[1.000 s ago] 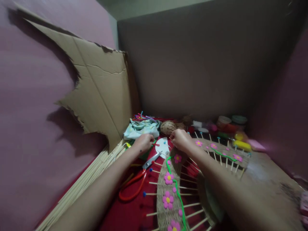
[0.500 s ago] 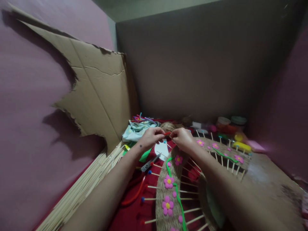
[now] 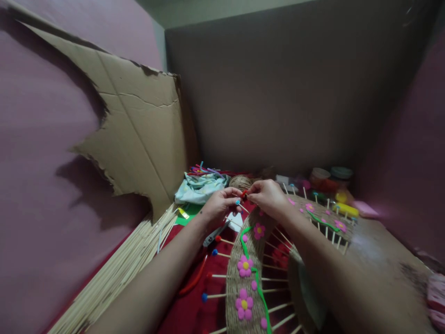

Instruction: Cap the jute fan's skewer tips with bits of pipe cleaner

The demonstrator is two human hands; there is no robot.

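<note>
My left hand (image 3: 219,204) and my right hand (image 3: 267,196) meet above the far edge of a woven straw ring (image 3: 243,278) with pink flowers, a green cord and wooden sticks poking out. Both hands are closed in pinches around a small red piece (image 3: 244,195) held between them. A stick with a blue bead tip (image 3: 238,202) lies just under my left fingers. Scissors with red handles (image 3: 205,260) lie partly hidden under my left forearm.
A torn cardboard sheet (image 3: 139,125) leans on the pink wall at left, with a bundle of thin sticks (image 3: 114,273) below it. Behind the hands lie a pale cloth (image 3: 198,188), coloured straws, a twine ball (image 3: 240,182) and small jars (image 3: 330,178).
My left hand moved right and up to meet my right hand, and both now pinch the red piece. The view shifted slightly, so the scissors are more hidden.
</note>
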